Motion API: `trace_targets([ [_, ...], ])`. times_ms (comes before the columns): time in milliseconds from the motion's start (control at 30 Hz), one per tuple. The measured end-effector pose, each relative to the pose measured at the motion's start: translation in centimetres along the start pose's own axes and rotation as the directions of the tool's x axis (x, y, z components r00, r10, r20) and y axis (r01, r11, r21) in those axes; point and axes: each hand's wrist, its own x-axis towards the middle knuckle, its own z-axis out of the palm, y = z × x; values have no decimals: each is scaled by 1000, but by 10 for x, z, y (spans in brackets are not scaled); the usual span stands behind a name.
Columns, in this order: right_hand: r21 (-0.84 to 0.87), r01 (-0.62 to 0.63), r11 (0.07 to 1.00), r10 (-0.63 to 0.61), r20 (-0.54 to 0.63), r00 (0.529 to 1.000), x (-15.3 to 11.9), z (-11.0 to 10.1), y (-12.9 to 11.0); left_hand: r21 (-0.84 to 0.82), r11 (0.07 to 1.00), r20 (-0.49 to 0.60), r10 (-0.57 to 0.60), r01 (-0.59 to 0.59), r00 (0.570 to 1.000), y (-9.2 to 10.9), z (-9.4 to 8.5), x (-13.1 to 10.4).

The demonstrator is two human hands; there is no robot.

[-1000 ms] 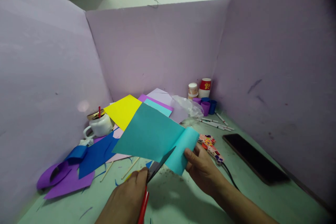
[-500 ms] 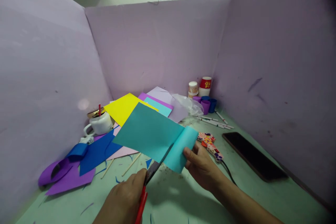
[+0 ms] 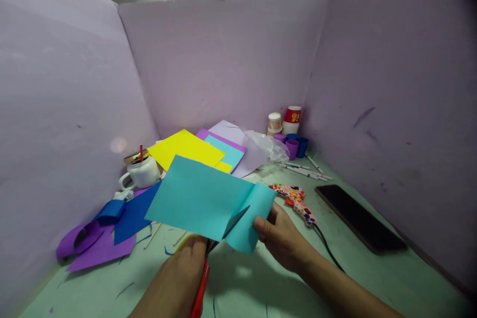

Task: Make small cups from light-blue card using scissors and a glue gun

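My left hand (image 3: 179, 278) grips red-handled scissors (image 3: 203, 278) whose dark blades reach into a teal paper sheet (image 3: 197, 196) from its near edge. My right hand (image 3: 285, 238) pinches the right end of that sheet, where a lighter strip (image 3: 248, 218) curls over beside the cut. The sheet is held in the air above the pale green table (image 3: 372, 288).
Yellow paper (image 3: 186, 146), purple, blue and lilac sheets lie behind. A white mug (image 3: 143, 174) stands left, cups (image 3: 290, 131) and pens (image 3: 305, 169) at the back right, a patterned glue gun (image 3: 296, 198) and a dark phone (image 3: 359, 218) to the right. Lilac partitions wall three sides.
The teal sheet has come lower and toward me, and the scissor blades sit deeper in the cut. Both hands shifted slightly left and nearer.
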Motion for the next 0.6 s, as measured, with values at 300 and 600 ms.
trace_targets([
  [300,-24,5,1000,-5,28,1000,-1,0,0,228,972,73,41,-57,996,3,-2,3],
  [600,7,-9,1000,8,60,998,-2,-3,3,191,976,-22,112,-105,993,6,-10,-13],
])
